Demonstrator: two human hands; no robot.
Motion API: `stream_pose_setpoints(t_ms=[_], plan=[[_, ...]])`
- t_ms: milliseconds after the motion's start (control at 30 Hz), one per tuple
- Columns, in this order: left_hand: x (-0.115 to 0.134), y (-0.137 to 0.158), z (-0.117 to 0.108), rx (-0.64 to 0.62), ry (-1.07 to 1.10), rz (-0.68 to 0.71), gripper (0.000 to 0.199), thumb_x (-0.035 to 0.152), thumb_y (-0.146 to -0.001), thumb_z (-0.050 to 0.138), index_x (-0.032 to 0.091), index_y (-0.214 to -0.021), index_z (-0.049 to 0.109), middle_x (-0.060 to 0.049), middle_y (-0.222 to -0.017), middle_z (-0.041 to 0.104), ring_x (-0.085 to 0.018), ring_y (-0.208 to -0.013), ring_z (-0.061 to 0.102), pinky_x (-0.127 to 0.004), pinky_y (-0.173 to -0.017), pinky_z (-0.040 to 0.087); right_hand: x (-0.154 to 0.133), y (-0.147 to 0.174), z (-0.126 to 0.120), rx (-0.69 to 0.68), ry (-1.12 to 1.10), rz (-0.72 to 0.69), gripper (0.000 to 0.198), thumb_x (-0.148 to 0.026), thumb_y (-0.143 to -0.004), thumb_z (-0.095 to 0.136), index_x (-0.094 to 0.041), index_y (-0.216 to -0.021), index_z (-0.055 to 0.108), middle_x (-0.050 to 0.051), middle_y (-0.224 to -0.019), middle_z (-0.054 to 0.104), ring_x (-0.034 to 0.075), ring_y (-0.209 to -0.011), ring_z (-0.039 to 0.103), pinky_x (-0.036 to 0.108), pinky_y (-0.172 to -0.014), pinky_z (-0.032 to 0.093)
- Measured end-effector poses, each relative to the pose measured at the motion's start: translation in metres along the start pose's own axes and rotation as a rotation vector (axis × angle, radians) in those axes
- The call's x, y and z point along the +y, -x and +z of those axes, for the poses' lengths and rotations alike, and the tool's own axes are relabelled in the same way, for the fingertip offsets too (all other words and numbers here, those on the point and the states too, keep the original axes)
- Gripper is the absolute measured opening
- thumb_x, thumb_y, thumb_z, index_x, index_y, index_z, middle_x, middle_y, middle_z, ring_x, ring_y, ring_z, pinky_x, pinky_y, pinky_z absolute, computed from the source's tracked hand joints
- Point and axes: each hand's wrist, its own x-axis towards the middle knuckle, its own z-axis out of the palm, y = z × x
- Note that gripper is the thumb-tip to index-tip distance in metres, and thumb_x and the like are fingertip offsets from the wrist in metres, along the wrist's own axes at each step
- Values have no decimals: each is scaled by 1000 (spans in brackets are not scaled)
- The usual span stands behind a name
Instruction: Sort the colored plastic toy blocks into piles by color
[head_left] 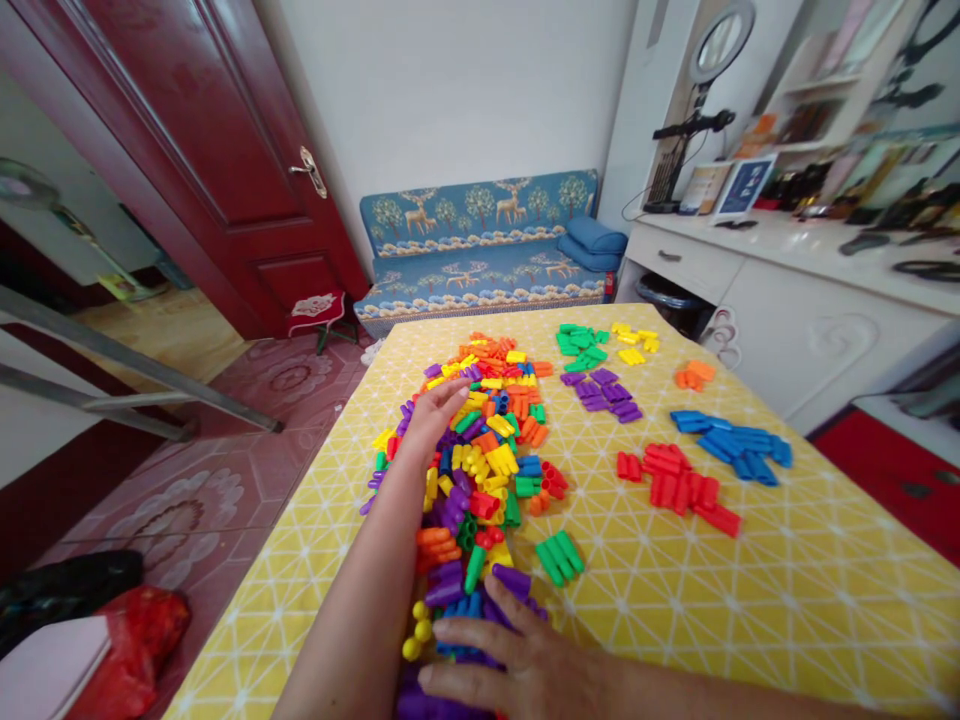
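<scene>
mostly crosswise, purple block [514, 579], beside right hand [534, 662]

A pile of building blocks [501, 460] runs down the middle of the frame on the table [637, 600]; separate block groups [675, 487] lie right of it. Behind the table, at upper centre, stands a sofa [480, 212]; a door [217, 150] stands upper left, a dressing table [810, 300] upper right.

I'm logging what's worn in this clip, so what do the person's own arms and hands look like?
The left hand and right hand are gloveless, and I can make out no rings. The left forearm and right forearm are bare as far as they show, with no sleeve, watch or bracelet in view.
</scene>
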Motion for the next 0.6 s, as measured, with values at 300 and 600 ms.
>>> stream_pose_setpoints(t_ms=[300, 600], plan=[[-10, -4, 1, 10, 21, -9, 56, 55, -67, 76, 16, -108, 73, -10, -117, 71, -29, -116, 61, -40, -103, 45, -22, -4, 36, 140, 110, -114, 26, -44, -98, 43, -36, -110, 65, -10, -138, 56, 20, -140, 36, 49, -120, 20], [-7, -2, -10, -7, 36, -26, 58, 55, -65, 76, 17, -109, 72, -10, -114, 72, -30, -115, 61, -40, -100, 46, 81, -15, 5, -16, 44, 355, 13, -25, -92, 55, -27, -98, 66, 2, -137, 56, 30, -140, 31, 68, -113, 10]])
